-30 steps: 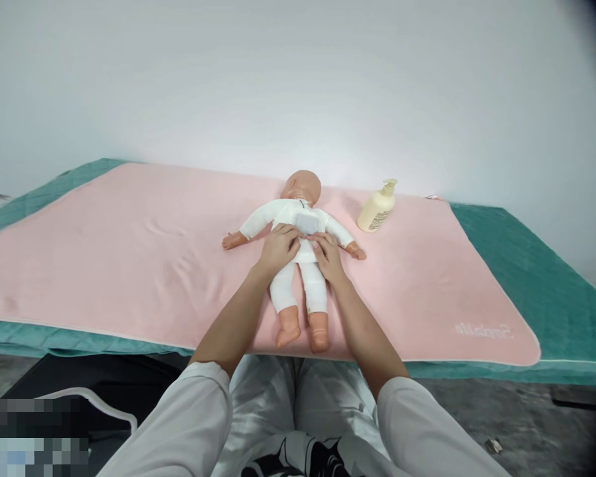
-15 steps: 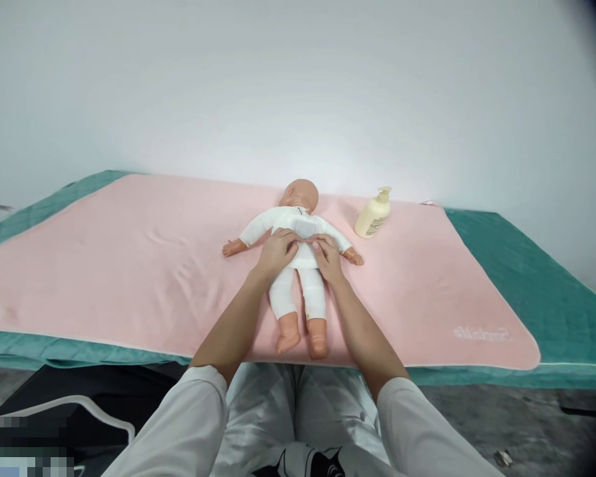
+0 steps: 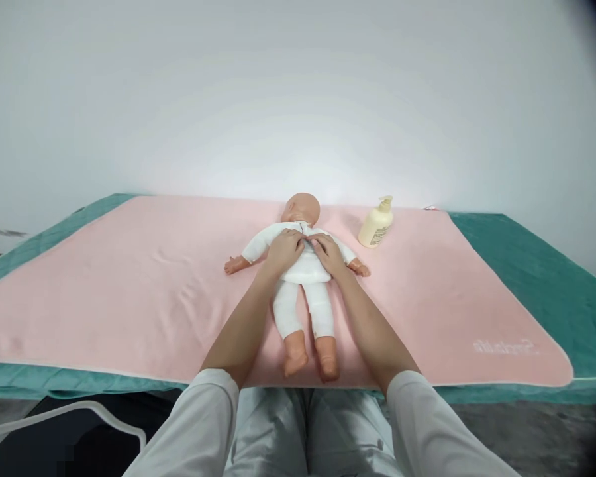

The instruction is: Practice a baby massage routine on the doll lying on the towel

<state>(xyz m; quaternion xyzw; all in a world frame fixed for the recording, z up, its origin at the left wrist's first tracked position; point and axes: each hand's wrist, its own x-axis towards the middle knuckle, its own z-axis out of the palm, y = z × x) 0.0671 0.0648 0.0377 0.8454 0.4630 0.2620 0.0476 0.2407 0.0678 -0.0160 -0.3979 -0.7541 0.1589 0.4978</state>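
Observation:
A baby doll in a white outfit lies on a pink mat, its head at the far side and its bare feet near the front edge. Its arms are spread out to both sides. My left hand rests on the left half of the doll's upper torso, fingers stretched out. On the right half lies my right hand, also with extended fingers. The fingertips of both hands come close together near the middle of the torso, and they cover part of it.
A cream pump bottle stands on the mat, right of the doll's head. Beneath the mat is a green cover. A pale wall rises behind. At lower left, a white curved frame shows by a dark surface.
Both hands have slid up the doll's torso toward its neck, covering the pale patch on its upper torso. My view has tilted up slightly, so the mat sits lower in the picture.

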